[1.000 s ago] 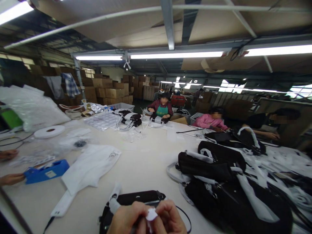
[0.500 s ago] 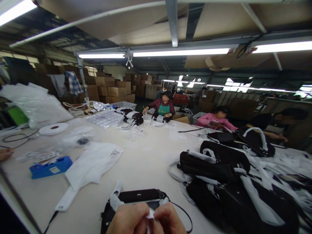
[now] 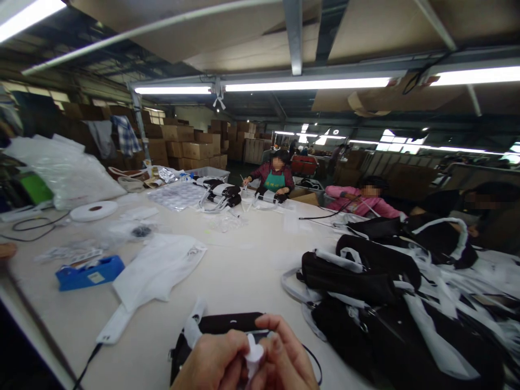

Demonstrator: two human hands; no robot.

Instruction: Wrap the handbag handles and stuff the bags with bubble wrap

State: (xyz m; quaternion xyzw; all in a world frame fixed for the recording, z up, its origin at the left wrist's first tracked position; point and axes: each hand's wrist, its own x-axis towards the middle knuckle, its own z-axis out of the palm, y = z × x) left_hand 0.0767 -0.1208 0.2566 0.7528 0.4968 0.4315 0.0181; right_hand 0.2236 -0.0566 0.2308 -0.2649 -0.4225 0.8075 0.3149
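Low in the head view, a black handbag (image 3: 227, 323) lies on the pale table in front of me, one handle wrapped in white material (image 3: 192, 327). Over it, my left hand (image 3: 213, 360) is closed, thumb and fingers pinching a small white wrapping piece (image 3: 254, 351). My right hand (image 3: 287, 357) closes on the same piece from the other side, its index finger raised and bent. The piece looks folded or bunched; whether it is paper or foam I cannot tell. Both hands cover much of the bag. A thin black strap (image 3: 314, 360) curves out at its right.
Black bags with white wrappings (image 3: 349, 279) are heaped at the right. A blue tape dispenser (image 3: 90, 273), a white cloth-like bag (image 3: 162, 265) and a white roll (image 3: 94, 210) lie on the left. Co-workers (image 3: 274, 176) sit across the table; part of another hand (image 3: 7, 250) shows far left.
My right hand's index finger has lifted away and its grip has opened a little. More of the white piece now shows between my hands. The view has shifted slightly.
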